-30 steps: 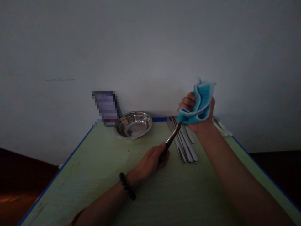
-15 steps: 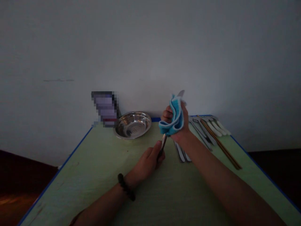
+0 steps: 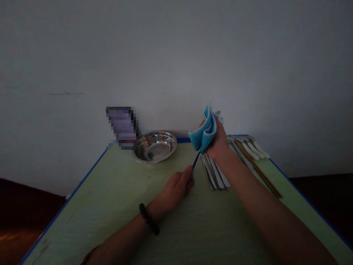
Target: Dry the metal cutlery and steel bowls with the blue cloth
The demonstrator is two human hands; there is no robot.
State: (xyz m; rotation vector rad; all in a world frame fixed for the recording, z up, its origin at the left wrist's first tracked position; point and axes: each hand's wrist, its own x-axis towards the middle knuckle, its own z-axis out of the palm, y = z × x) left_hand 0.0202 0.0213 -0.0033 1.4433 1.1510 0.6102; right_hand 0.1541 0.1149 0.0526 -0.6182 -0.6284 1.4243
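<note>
Nearest me, the pale green table (image 3: 110, 206) spreads under my forearms, and a black beaded bracelet (image 3: 149, 219) circles my left wrist. My left hand (image 3: 175, 189) is closed round the handle of a metal table knife (image 3: 196, 163), which I hold up over the table, slanting away and to the right. Just right of that grip, a row of metal cutlery handles (image 3: 215, 175) lies side by side, partly behind my right arm. Farther right, wooden chopsticks (image 3: 259, 170) lie slanted. My right hand (image 3: 219, 141) clasps a folded blue cloth (image 3: 205, 130) with pale edging around the knife; the fold hides most of my fingers and the blade, so I can't be sure how tightly they press, but a rounded tip shows past the top. White-handled cutlery (image 3: 253, 149) rests near the table's far right corner. Toward the far left edge stands a shiny metal bowl (image 3: 157, 150), with a pixelated screen-like object (image 3: 124, 125) propped beside it before the grey wall (image 3: 176, 66)
</note>
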